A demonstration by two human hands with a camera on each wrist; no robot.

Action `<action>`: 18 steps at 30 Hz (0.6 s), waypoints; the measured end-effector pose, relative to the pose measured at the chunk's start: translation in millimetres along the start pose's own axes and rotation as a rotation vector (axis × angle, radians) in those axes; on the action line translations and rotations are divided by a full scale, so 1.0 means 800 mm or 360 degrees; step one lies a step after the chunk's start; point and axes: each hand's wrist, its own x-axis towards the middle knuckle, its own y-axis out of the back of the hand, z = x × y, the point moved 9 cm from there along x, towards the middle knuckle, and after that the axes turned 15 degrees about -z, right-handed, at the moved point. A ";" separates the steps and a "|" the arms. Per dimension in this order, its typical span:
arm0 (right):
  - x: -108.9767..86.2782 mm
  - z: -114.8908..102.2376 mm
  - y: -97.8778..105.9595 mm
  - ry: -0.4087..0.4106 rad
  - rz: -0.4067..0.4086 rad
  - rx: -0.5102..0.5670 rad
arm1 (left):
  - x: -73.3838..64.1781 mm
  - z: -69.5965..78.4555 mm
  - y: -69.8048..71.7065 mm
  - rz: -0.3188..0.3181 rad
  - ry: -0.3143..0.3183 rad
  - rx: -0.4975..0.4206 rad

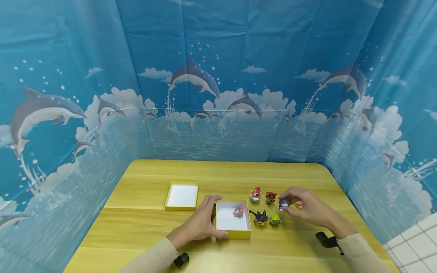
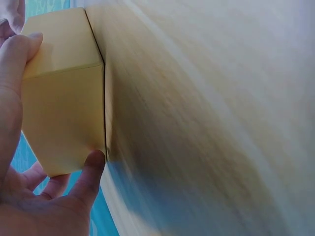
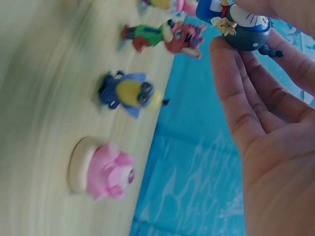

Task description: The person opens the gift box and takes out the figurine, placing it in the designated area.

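My left hand (image 1: 201,223) grips the left side of a yellow box (image 1: 233,234), thumb at the front and fingers at the back. Its white inside holds a small pink-and-green figurine (image 1: 238,212). To the right, my right hand (image 1: 308,207) pinches a blue-and-white cat figurine (image 3: 248,30) with whiskers and a gold star-like piece at the neck. In the right wrist view it is off the table; part of it hides behind the fingers. The left wrist view shows the box (image 2: 64,118) standing on the tabletop between thumb and fingers.
Near the right hand stand a red-and-pink figurine (image 1: 255,195), a fox figurine (image 1: 271,197), a black eared figurine (image 1: 261,218) and a yellow figurine (image 1: 274,219). A pink figurine (image 3: 108,171) shows in the right wrist view. A shallow yellow-rimmed lid (image 1: 182,195) lies left.
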 end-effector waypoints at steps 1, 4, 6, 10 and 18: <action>-0.002 0.004 0.000 -0.0018 -0.0003 0.0006 | 0.000 0.000 0.000 -0.0001 0.0002 -0.0001; -0.007 0.014 0.000 -0.0029 -0.0002 0.0022 | 0.000 0.000 0.002 -0.0002 0.0009 -0.0015; -0.010 0.020 -0.002 -0.0043 -0.0016 0.0030 | 0.000 -0.002 0.001 -0.0014 0.0018 -0.0044; -0.015 0.029 -0.008 -0.0068 -0.0050 0.0039 | 0.001 -0.005 -0.002 -0.0031 0.0026 -0.0073; -0.021 0.041 -0.023 -0.0075 -0.0105 0.0046 | 0.001 -0.003 -0.004 -0.0029 0.0015 -0.0074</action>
